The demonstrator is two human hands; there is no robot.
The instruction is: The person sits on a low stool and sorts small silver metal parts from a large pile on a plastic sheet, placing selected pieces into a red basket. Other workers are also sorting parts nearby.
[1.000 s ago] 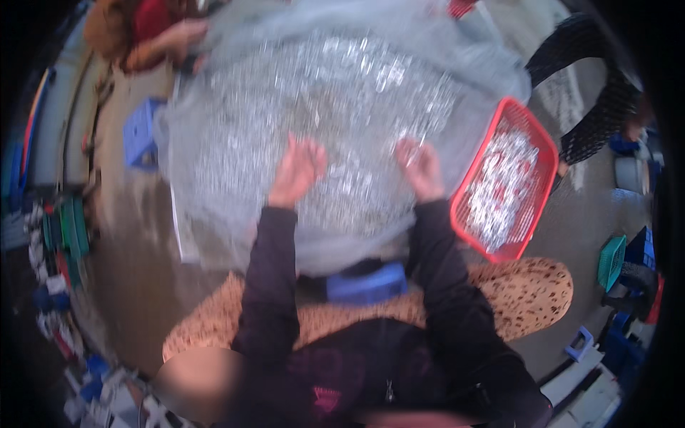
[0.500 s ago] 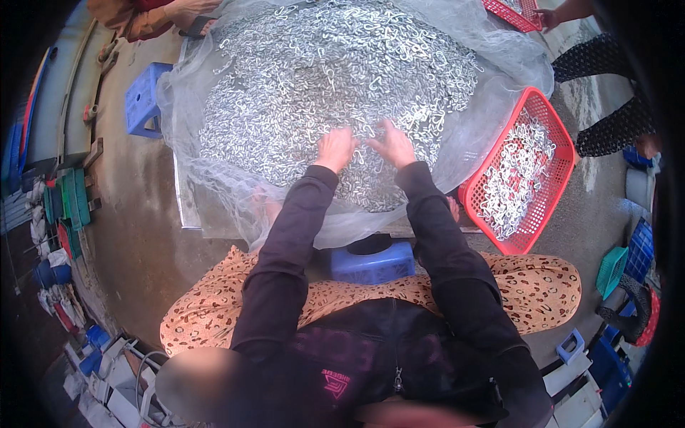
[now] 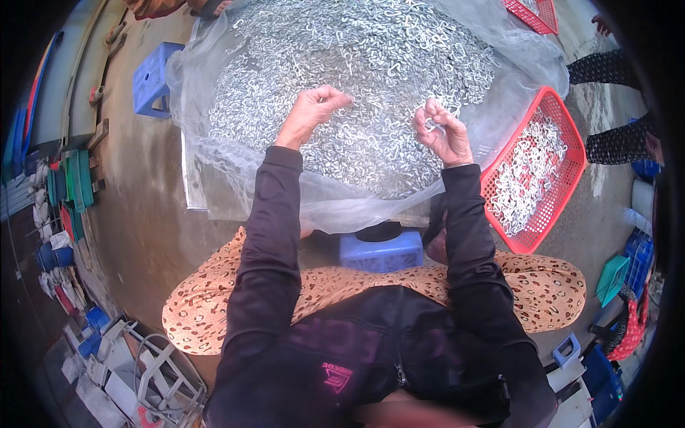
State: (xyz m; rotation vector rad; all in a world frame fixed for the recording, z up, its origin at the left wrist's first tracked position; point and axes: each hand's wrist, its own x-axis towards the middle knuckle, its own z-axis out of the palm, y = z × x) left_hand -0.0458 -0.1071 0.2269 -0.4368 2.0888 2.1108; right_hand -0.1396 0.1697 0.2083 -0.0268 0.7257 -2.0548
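Both hands have spread apart: left hand (image 3: 312, 114) loosely curled, right hand (image 3: 444, 132) pinching a tiny hook (image 3: 430, 125).

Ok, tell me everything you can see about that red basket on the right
The red basket is a rectangular plastic crate with lattice walls and a solid rim, resting tilted on the concrete floor to the person's right. It holds a shallow layer of small silvery metal pieces, the same kind as the big pile beside it. Its near-left edge meets the clear plastic sheet under that pile. Neither hand touches it.
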